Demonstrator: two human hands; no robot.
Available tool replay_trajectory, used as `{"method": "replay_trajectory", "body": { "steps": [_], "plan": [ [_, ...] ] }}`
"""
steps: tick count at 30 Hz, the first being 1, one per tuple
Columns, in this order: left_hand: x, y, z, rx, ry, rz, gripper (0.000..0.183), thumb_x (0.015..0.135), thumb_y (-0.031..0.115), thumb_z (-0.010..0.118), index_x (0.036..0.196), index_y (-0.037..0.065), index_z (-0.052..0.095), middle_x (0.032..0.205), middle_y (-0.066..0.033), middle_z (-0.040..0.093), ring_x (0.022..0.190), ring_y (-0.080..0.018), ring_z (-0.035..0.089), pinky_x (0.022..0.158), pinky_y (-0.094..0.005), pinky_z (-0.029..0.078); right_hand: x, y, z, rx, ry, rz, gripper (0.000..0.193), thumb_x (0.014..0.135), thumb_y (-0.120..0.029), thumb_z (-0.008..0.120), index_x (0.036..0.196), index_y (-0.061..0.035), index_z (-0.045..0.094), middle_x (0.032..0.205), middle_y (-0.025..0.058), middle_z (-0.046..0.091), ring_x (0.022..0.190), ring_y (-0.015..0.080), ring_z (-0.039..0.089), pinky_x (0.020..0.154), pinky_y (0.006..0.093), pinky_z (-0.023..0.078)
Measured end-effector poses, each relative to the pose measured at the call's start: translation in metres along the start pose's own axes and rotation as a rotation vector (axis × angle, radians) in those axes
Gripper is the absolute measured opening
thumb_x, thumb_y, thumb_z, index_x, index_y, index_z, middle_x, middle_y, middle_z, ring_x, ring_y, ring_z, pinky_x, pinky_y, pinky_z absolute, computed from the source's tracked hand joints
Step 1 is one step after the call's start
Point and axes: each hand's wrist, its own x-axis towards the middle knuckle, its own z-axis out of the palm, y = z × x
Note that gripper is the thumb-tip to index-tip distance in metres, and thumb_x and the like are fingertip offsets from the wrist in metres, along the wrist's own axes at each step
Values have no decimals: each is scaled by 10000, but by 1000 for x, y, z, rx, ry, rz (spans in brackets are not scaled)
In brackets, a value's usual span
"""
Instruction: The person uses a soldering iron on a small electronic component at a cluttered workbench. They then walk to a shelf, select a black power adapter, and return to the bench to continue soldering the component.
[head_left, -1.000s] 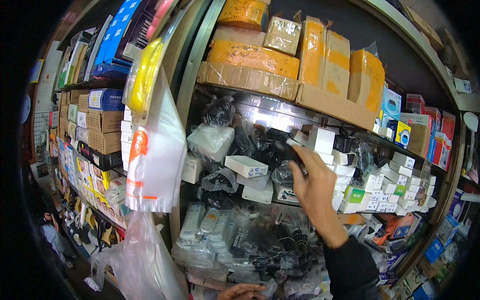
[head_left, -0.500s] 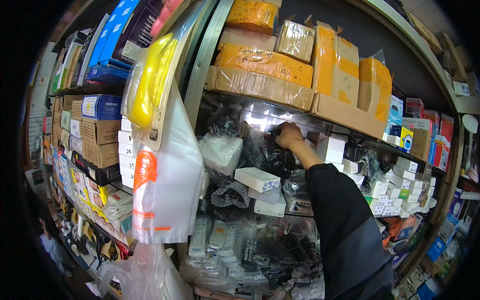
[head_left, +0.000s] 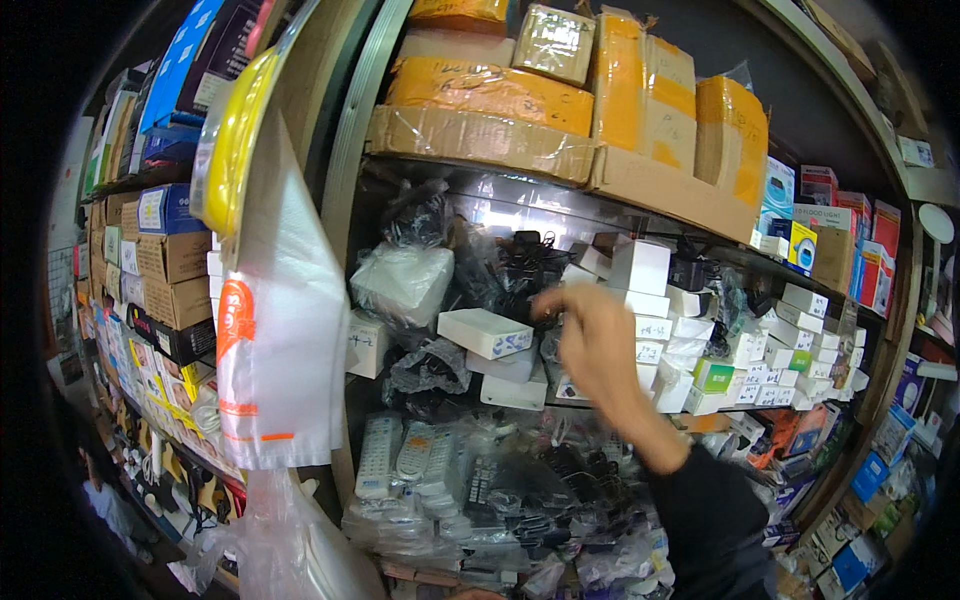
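Drawn back from the rear of the middle shelf compared with half a second ago, the right hand is near the centre of the frame, just in front of the tangled black cables. Its fingers are bent and blurred — I can't tell whether they pinch anything. Barely a sliver of the left hand shows at the bottom edge, its grip unreadable.

Reaching here goes best, I'd judge, with the wrist clear of the stacked white boxes and the fingers lifting gently, since loose leads could snag.

Counting: one loose flat white box left of the hand, three upright taped cartons at upper centre, at least three remote controls at lower centre-left — the cables defy counting.
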Motion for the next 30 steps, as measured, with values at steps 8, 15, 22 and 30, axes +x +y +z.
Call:
{"method": "replay_trajectory", "body": {
  "steps": [8,15,22,30],
  "plan": [
    [6,-66,-29,-387,210,116,333,1133,348,549,1147,50,696,1044,-130,731,913,-267,728,813,-409,627,-242,-143,-13,666,-558,165,84,760,-126,709,722,-104,638,753,59,662,669,277,683,558,367,508],
    [25,-123,-55,-427,147,-96,386,1119,381,527,1070,34,687,939,-120,723,804,-265,711,722,-400,620,-321,-164,24,704,-603,455,84,786,-142,697,743,-96,641,755,62,652,672,275,671,581,377,508],
    [39,-145,-51,-491,197,-278,376,1096,376,542,1070,31,691,918,-113,719,791,-263,707,715,-404,619,-337,-171,25,656,-590,538,94,812,-158,685,764,-89,644,757,65,643,676,272,660,605,387,509],
    [32,-163,-54,-537,236,-362,368,1071,370,560,1070,27,695,895,-105,715,777,-260,703,706,-409,617,-354,-183,23,556,-573,616,113,841,-177,671,788,-80,648,759,69,632,680,269,647,632,398,509]
  ]
}}
